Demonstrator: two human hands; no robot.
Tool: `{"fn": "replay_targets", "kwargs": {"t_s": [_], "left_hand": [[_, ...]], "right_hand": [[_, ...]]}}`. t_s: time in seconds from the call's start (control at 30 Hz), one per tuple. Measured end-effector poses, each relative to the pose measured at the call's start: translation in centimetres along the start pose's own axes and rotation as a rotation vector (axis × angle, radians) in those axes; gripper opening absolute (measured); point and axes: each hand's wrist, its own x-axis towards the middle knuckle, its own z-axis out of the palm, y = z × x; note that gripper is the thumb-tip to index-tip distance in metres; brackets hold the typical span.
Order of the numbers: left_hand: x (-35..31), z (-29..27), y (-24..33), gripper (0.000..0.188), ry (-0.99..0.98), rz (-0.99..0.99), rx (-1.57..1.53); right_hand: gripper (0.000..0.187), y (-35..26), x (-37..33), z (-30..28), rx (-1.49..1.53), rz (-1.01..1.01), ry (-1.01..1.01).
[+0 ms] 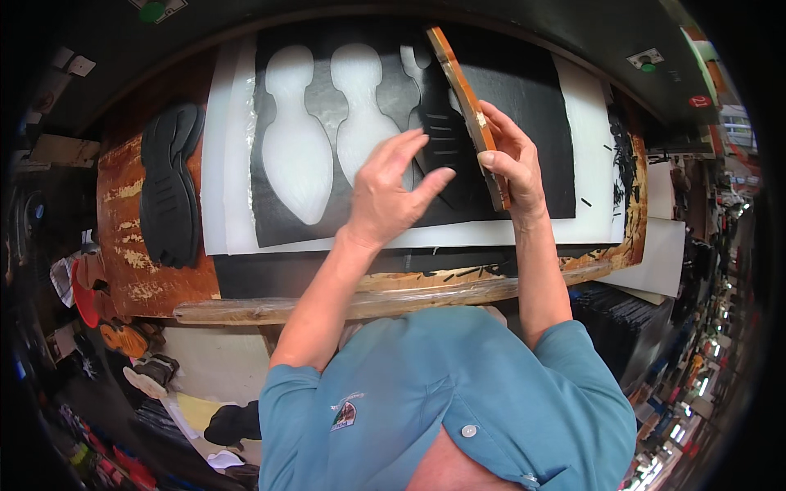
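Note:
My right hand [517, 159] grips a cutting die [463, 94] with an orange-brown edge. The die is tipped up on its side, so I see it nearly edge-on. Fingers apart, my left hand [393, 184] hovers over the black sheet [532, 147]; whether its fingertips touch anything I cannot tell. Just beyond those fingers lies a black cut piece [440, 135] with several short slits, partly hidden by the die. Two long, waisted holes in the sheet show the white board [589, 123] underneath.
A stack of black cut pieces [170, 188] sits on the worn wooden table [123, 245] at the left. Black scraps [626, 164] lie along the right edge. A dark machine beam [360, 10] with green buttons [647, 64] spans the far side. Dark sheets [626, 323] are piled at lower right.

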Motion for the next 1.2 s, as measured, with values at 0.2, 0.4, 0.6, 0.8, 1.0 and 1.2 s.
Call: {"fn": "replay_targets", "kwargs": {"t_s": [0.2,0.4,0.6,0.8,1.0,1.2], "left_hand": [[0.3,4.2,2.3,0.064,0.076,-0.057,0.092],[2.1,2.7,1.5,0.054,0.131,-0.717,-0.430],[3.6,3.1,2.0,0.033,-0.086,-0.761,-0.230],[3.4,-5.0,-0.1,0.024,0.202,-0.668,-0.569],[-3.0,-18.5,0.2,0.018,0.383,-0.622,-0.425],[-7.3,-29.3,-9.1,0.036,0.623,-0.604,0.283]], "right_hand": [[0.086,0.4,-0.2,-1.2,0.306,0.022,0.014],[0.085,0.6,-0.1,-1.8,0.381,0.013,0.022],[0.081,1.1,0.1,-1.9,0.433,0.002,0.016],[0.080,1.5,0.3,-2.1,0.435,0.018,0.058],[0.080,1.7,0.1,-2.3,0.466,0.009,0.031],[0.081,0.8,-0.1,-1.9,0.413,0.019,0.076]]}}
